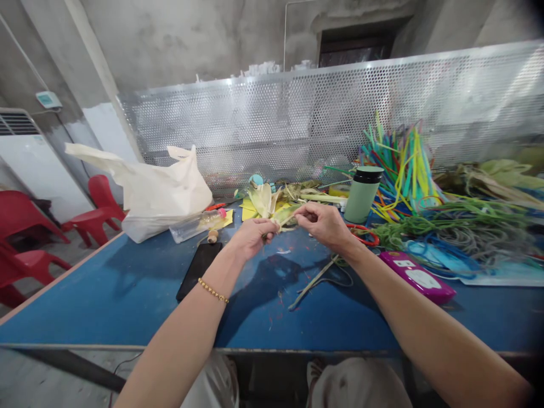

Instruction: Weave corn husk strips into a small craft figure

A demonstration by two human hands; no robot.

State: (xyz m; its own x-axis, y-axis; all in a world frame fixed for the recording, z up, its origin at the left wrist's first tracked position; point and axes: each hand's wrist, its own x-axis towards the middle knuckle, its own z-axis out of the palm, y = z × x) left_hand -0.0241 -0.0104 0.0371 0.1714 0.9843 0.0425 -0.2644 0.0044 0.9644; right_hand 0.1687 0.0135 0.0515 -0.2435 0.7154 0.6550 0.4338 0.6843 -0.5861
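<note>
My left hand [250,237] is closed around the base of a bunch of pale green corn husk [262,199], whose leaves fan out upward above the table. Close by on the right, my right hand [322,224] pinches the end of a thin pale strip [285,221] that runs across to the husk at my left fingers. Both hands are held over the middle of the blue table [255,317]. Beneath my right wrist, a long dry strip [312,284] and a loose thread lie on the tabletop.
A white plastic bag [161,192], a clear bottle [193,225] and a black phone [199,271] lie left. To the right are a green tumbler [364,194], red-handled scissors [366,234], a purple case [419,276], green cords [463,224] and colourful strips [410,164]. A perforated metal panel [246,124] stands behind.
</note>
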